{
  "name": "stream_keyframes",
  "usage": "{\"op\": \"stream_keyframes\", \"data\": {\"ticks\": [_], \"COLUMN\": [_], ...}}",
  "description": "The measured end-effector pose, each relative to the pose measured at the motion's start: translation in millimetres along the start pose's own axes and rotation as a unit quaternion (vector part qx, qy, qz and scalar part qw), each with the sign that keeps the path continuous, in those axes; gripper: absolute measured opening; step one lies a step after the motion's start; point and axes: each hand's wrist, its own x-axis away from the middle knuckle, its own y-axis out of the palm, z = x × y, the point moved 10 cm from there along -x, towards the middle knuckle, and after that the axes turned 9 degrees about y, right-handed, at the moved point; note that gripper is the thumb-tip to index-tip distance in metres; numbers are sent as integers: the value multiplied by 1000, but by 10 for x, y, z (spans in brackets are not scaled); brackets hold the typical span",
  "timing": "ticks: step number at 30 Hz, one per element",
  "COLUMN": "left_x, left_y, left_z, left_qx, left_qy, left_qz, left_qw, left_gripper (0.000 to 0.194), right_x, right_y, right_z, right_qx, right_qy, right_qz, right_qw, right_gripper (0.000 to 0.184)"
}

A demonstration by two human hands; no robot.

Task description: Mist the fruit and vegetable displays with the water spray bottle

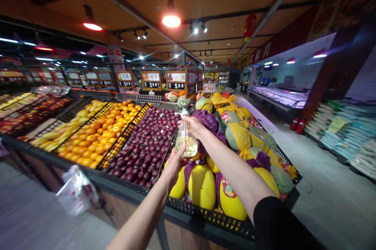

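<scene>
Clear plastic spray bottle (pixel 185 142), yellowish liquid inside, held up in both hands: right hand (pixel 192 124) with fingers closed around its neck, left hand (pixel 175 164) with fingers together against its lower side. Below it, near the black wire crate rim (pixel 211 216): purple passion fruit (pixel 138 152), bagged yellow melons (pixel 202 185).
</scene>
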Motion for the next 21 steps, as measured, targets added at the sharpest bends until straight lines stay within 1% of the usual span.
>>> {"op": "stream_keyframes", "data": {"ticks": [3, 5, 7, 11, 14, 18, 21], "left_x": [-126, -188, -227, -245, -227, -131, 46], "left_y": [17, 103, 248, 673, 1033, 1497, 1785], "left_z": [90, 129, 154, 157, 78, -73, -169], "left_qx": [-12, -21, -30, -41, -54, -63, -63], "left_qy": [10, 10, 7, -4, -22, -30, -29], "left_qz": [4, -2, -18, -74, -118, -175, -211], "left_qw": [1000, 1000, 999, 996, 991, 982, 975], "left_gripper": [56, 52, 49, 49, 49, 45, 39], "right_x": [-77, -86, -49, 156, 391, 797, 1199], "right_y": [-1, -92, -244, -682, -1076, -1604, -1949], "right_z": [-110, -195, -293, -493, -597, -653, -640], "right_qx": [4, 6, 3, -10, -17, -37, -62], "right_qy": [-4, -7, -14, -38, -53, -74, -94], "right_qz": [2, 11, 26, 72, 116, 186, 251], "right_qw": [1000, 1000, 1000, 997, 992, 979, 962], "right_gripper": [20, 25, 25, 19, 19, 17, 16]}}
